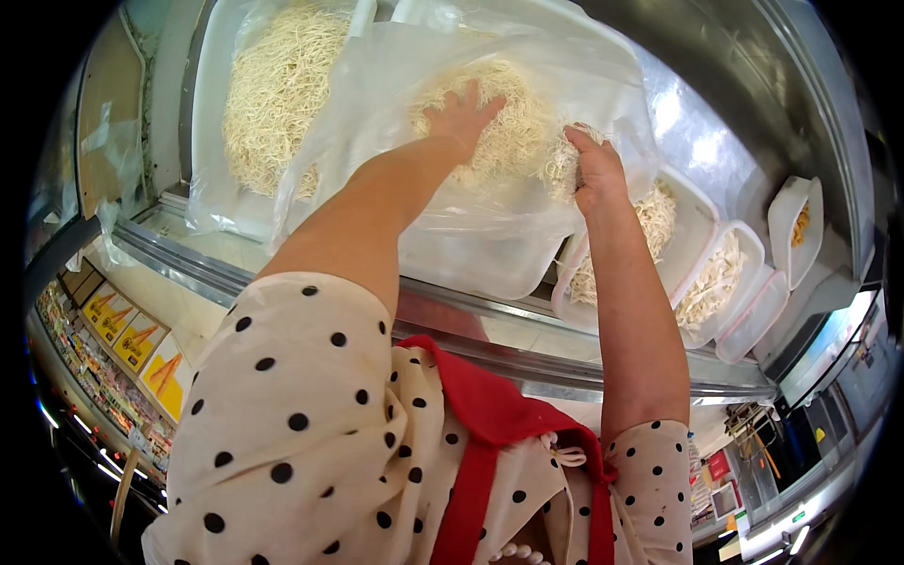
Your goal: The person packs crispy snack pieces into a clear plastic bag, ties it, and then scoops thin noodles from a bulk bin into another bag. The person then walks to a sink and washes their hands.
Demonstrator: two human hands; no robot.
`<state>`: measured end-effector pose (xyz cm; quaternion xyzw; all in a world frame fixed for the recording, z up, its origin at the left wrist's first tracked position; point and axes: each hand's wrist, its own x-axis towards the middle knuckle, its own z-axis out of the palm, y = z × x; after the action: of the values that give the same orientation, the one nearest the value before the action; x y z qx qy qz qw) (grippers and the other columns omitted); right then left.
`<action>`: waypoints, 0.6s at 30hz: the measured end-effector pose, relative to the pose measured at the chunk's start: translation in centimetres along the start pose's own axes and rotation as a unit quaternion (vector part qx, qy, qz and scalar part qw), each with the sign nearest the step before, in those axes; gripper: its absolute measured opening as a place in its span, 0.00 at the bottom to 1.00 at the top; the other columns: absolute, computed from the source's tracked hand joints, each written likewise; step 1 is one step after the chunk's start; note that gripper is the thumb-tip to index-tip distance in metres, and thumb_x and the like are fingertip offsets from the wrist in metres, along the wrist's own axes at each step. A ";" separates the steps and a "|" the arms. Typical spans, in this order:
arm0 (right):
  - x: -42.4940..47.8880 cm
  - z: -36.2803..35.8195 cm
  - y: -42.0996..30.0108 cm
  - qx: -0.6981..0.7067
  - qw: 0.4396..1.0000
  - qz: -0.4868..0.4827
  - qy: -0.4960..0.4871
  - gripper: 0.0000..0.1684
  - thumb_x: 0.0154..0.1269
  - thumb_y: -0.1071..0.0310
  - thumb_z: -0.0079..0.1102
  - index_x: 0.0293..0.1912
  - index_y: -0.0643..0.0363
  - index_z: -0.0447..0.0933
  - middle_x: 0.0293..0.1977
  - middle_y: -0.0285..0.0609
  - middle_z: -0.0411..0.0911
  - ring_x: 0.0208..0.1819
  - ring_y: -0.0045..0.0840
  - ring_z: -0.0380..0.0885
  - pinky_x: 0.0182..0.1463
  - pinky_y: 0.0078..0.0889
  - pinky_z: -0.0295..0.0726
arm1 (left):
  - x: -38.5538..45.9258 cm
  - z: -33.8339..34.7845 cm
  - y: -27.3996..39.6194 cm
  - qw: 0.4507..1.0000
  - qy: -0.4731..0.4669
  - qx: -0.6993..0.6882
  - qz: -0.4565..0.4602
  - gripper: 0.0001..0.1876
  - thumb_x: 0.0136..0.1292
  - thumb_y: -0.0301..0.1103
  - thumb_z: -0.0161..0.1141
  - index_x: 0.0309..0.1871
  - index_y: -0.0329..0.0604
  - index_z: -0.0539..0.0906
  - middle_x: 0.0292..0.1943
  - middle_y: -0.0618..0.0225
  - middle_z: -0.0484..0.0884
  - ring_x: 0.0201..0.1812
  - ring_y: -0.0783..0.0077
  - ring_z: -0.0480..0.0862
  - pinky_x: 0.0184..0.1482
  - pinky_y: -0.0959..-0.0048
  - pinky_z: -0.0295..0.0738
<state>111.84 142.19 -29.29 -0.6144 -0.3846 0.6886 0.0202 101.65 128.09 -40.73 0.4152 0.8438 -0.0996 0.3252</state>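
Note:
My left hand point(464, 120) lies with spread fingers on a pile of thin pale noodles point(505, 85), or through a clear plastic sheet over it; I cannot tell which. To its right, my right hand point(597, 162) grips a bunch of noodles point(563, 166) at the pile's right side. Translucent plastic sheeting point(381, 92) spreads around the pile, over a white plastic tub point(480, 265). On the left, a second pile of thin noodles point(282, 99) fills another plastic-lined white tub.
Right of my right forearm stand white tubs of wider noodles point(713, 279) and a small tub point(797, 233) with orange-brown pieces. A metal counter rail point(494, 304) runs between my body and the tubs. A glass panel is at far left.

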 end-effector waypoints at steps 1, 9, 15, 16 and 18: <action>-0.1 -0.2 0.0 -0.009 1.000 -0.005 -0.007 0.34 0.53 0.71 0.63 0.57 0.67 0.60 0.51 0.49 0.69 0.49 0.32 0.73 0.46 0.30 0.76 | 0.6 0.5 -0.9 1.000 0.024 -0.015 -0.001 0.46 0.50 0.40 0.68 0.70 0.64 0.51 0.69 0.50 0.48 0.62 0.45 0.64 0.62 0.55 0.64; 1.9 -1.7 -0.3 -0.018 1.000 -0.010 -0.003 0.25 0.53 0.71 0.65 0.51 0.63 0.70 0.47 0.41 0.74 0.47 0.26 0.73 0.50 0.30 0.75 | 4.2 -7.3 -8.1 0.792 -0.134 -0.595 0.012 0.28 0.57 0.33 0.60 0.62 0.58 0.67 0.58 0.58 0.70 0.54 0.53 0.74 0.50 0.54 0.73; 2.6 -2.3 -1.3 0.053 0.995 0.031 -0.082 0.21 0.56 0.72 0.63 0.50 0.59 0.72 0.45 0.39 0.75 0.45 0.27 0.75 0.47 0.31 0.77 | 3.4 -11.4 -8.1 0.729 -0.190 -0.655 0.054 0.25 0.58 0.34 0.59 0.60 0.56 0.69 0.56 0.59 0.72 0.53 0.54 0.75 0.49 0.56 0.73; 2.4 -2.2 -1.5 0.051 0.995 0.034 -0.080 0.20 0.57 0.71 0.62 0.50 0.59 0.73 0.45 0.39 0.75 0.45 0.27 0.74 0.47 0.31 0.76 | 3.5 -11.6 -8.3 0.730 -0.189 -0.655 0.054 0.25 0.58 0.34 0.59 0.60 0.56 0.69 0.56 0.59 0.73 0.53 0.54 0.75 0.49 0.57 0.73; 1.8 -1.8 -2.4 0.048 0.995 0.043 -0.076 0.19 0.58 0.69 0.62 0.50 0.58 0.73 0.45 0.39 0.75 0.46 0.27 0.74 0.48 0.30 0.75 | 3.3 -11.8 -8.9 0.732 -0.183 -0.655 0.050 0.24 0.58 0.35 0.58 0.59 0.55 0.70 0.55 0.59 0.73 0.52 0.55 0.75 0.49 0.57 0.73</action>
<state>111.92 145.68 -29.35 -0.5746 -0.3249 0.7511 -0.0092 87.92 129.68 -34.62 0.1146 0.6022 0.4196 0.6694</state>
